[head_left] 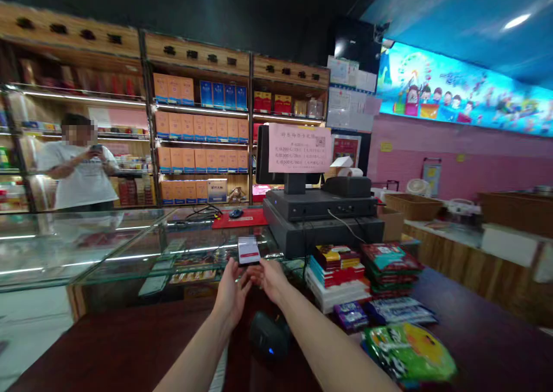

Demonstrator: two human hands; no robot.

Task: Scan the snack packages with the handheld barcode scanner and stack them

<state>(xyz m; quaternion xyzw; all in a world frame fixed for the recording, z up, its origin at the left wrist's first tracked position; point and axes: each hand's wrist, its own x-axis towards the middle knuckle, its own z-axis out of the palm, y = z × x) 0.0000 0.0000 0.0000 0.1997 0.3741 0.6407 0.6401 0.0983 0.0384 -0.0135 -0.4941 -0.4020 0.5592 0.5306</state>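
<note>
Shop's pretty packed from where I'm driving this. Tall wooden shelves full of orange and blue boxes fill the back, and a pink wall with a bright cartoon banner runs off to the right. Behind the counter, a person in a white T-shirt holds a phone up at chest height.

Closer in, I've got a dark red-brown wooden table, with a clear glass display case along its far edge. A black till terminal with a pink paper notice sits toward the right. Stacks of colourful packets and a shiny green foil packet crowd the right side, probably kept there for show, but that leaves open room in the middle for my arms. A black plastic device with a small blue light sits on the table right under my forearms, so watch that clearance.

Smallest but most important: a little white card-like item with a red stripe, kind of blurry, over the glass just in front of the terminal. My left hand and right hand are just below it, with the grip open on both and fingers spread, nothing clenched. Can't tell if the fingertips touch it, or if it's resting on the glass.
</note>
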